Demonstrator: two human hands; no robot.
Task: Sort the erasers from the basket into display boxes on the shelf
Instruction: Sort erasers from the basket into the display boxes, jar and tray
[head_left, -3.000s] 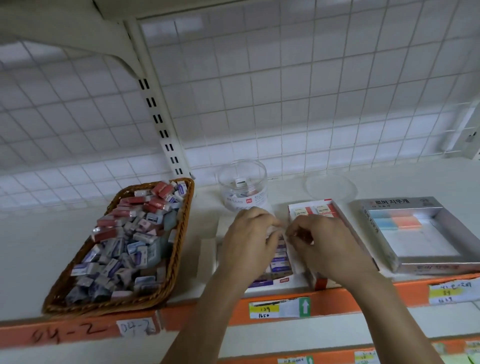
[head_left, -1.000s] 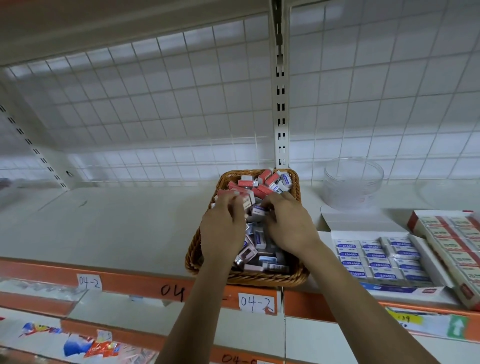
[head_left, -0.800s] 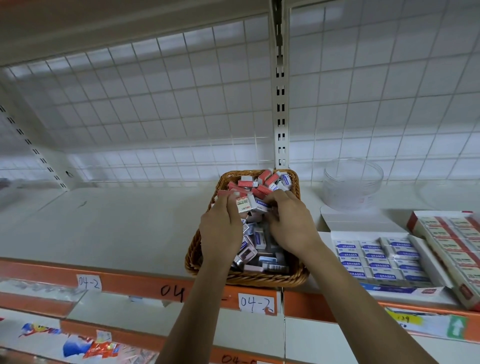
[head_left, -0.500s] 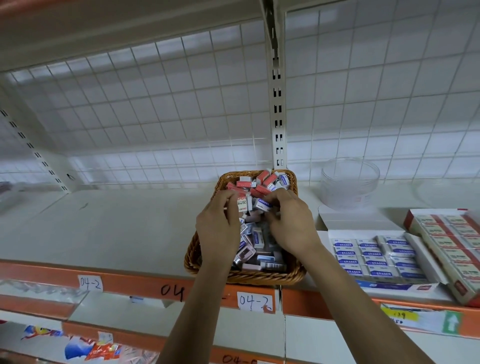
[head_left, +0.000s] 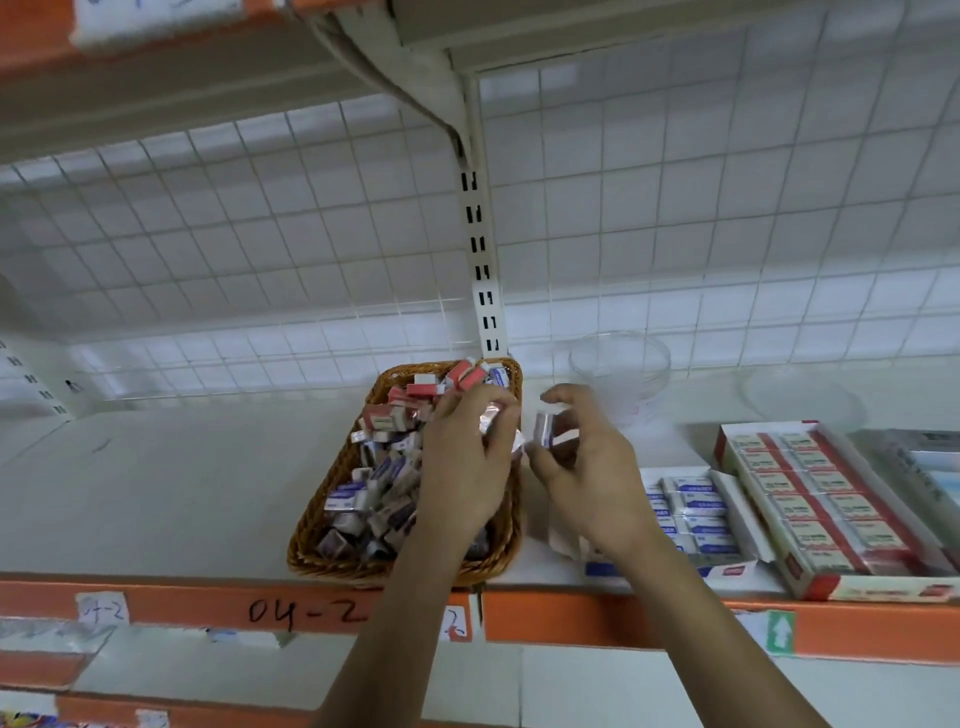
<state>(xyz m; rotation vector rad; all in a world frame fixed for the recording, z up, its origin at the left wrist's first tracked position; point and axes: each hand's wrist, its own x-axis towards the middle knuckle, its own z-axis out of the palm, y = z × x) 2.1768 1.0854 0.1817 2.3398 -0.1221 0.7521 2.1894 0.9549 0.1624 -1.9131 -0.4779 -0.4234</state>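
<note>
A wicker basket (head_left: 322, 540) full of loose red and blue wrapped erasers (head_left: 384, 467) stands on the white shelf. My left hand (head_left: 467, 462) hovers over the basket's right side, shut on a red-wrapped eraser (head_left: 491, 418). My right hand (head_left: 582, 467) is just right of the basket, above the shelf, holding a blue-wrapped eraser (head_left: 545, 428) between thumb and fingers. To the right lie a display box of blue erasers (head_left: 696, 514) and a display box of red erasers (head_left: 826, 509).
A clear plastic jar (head_left: 621, 369) stands behind my right hand, a clear lid (head_left: 800, 400) further right. A silver box (head_left: 930, 467) sits at the far right edge. The orange shelf edge (head_left: 597, 618) carries labels. An upright (head_left: 480, 249) rises behind the basket.
Both hands have lifted out of the basket and moved right, each with an eraser. The right hand is now past the basket's rim. The view has tilted upward.
</note>
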